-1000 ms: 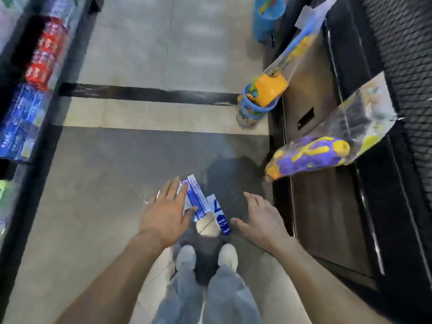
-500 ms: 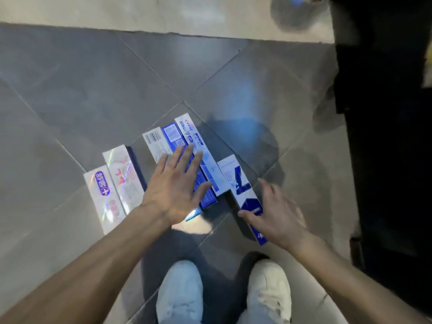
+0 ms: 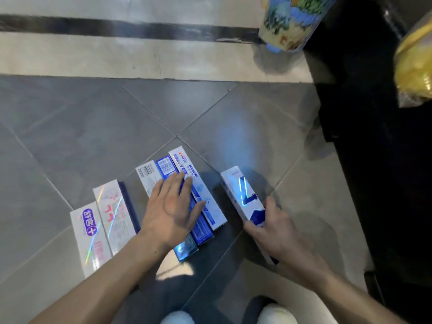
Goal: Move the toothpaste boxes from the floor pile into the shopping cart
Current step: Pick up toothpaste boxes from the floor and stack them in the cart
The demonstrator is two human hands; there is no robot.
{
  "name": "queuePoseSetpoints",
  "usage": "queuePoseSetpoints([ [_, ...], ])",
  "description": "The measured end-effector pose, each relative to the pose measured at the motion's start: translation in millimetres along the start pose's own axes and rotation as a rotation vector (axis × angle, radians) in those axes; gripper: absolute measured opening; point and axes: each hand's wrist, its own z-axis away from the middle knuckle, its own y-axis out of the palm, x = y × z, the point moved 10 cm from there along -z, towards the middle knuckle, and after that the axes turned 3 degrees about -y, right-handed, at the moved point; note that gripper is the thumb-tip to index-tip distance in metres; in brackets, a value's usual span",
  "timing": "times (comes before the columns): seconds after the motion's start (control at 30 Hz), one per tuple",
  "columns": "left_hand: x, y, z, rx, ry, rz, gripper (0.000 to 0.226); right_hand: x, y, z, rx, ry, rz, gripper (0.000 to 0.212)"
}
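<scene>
Floor: grey tiles (image 3: 70,127) laid on the diagonal lie under us, with a pale strip and a dark stripe (image 3: 117,28) across the far side.
Right edge: we see a dark fixture (image 3: 374,113) running along the aisle, a printed tub (image 3: 289,22) standing at its far corner, and a yellow item in clear wrap (image 3: 413,64) sticking out from it.
Toothpaste boxes: six lie flat on the tiles in front of us, all angled the same way.
Left pair: two white boxes with a holographic sheen (image 3: 102,225) lie side by side, touching.
Middle group: a white box with a barcode (image 3: 147,174), a blue box (image 3: 198,228) and a white-and-blue box (image 3: 203,197) lie pressed together.
Right box: a white box with a blue mark (image 3: 243,192) lies apart from the middle group.
Left hand (image 3: 170,211): ours lies flat, fingers straight and together, over the middle group, holding nothing that we can see.
Right hand (image 3: 273,232): ours grips the near end of the white box with a blue mark, thumb on one long side and fingers curled on the other.
Feet: the toes of our two white shoes (image 3: 275,314) show at the bottom edge.
Cart: we see none of it.
</scene>
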Motion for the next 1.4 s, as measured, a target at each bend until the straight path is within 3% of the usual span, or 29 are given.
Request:
queuePoseSetpoints([
  [0.1,6.4,-11.7,-8.1,-0.015,-0.134,-0.003,0.066,-0.2,-14.4,-3.9,-0.083,0.068,-0.161,0.039],
  [0.17,6.1,-9.1,-13.3,0.037,-0.212,-0.066,0.074,-2.7,-20.1,-4.9,-0.121,0.089,-0.216,0.042],
  [0.37,-24.1,8.7,-25.2,0.106,-0.183,-0.071,0.097,-11.6,-27.4,-9.6,-0.133,0.107,-0.193,0.043],
  [0.53,-54.1,10.1,-30.9,0.049,-0.248,0.119,0.106,-18.9,-26.4,-5.9,-0.171,0.132,-0.264,0.045],
  [0.73,-42.5,28.9,-47.8,0.108,-0.561,0.585,0.116,-24.5,-22.2,-11.9,-0.188,0.135,-0.293,0.049],
  [0.87,-26.1,46.5,-46.0,0.094,-0.789,0.936,0.093,-30.4,-22.9,-16.5,-0.187,0.149,-0.371,0.048],
  [1.03,-38.2,57.4,-42.7,0.194,-0.708,1.34,0.045,-28.4,-25.0,-20.7,-0.183,0.142,-0.537,0.043],
  [1.2,-49.5,22.4,-45.7,0.219,-0.651,1.622,0.057,0.4,-46.2,-20.6,-0.166,0.081,-0.732,0.06],
  [1.33,-62.0,-41.9,-35.6,0.244,-0.596,1.722,0.032,44.5,-82.5,-2.9,-0.109,0.037,-0.882,0.041],
  [1.4,-70.4,-84.0,-25.0,0.276,-0.574,1.699,0.038,71.1,-108.8,15.6,-0.078,0.013,-0.931,0.046],
])
